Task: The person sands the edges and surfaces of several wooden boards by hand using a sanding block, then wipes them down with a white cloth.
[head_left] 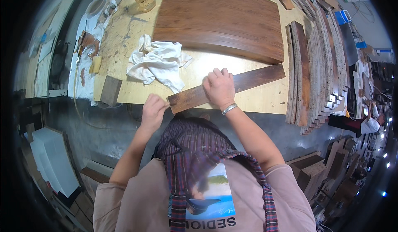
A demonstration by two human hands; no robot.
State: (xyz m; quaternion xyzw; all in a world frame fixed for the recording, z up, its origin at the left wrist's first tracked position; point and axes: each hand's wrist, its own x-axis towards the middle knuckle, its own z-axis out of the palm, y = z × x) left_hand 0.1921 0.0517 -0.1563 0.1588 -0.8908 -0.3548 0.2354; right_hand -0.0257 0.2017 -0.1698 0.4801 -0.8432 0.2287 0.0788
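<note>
1. Left hand – fingers curled at the plank's near end, pinching something too small to tell.
2. Plank lies on the counter, below the rag.
3. Right hand – fingers spread flat, pressing the plank.

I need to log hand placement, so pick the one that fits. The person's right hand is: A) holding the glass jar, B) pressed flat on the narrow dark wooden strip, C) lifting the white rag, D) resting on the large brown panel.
B: the right hand lies palm down on the narrow dark wooden strip, while the white rag lies untouched on the workbench beside it.
</note>
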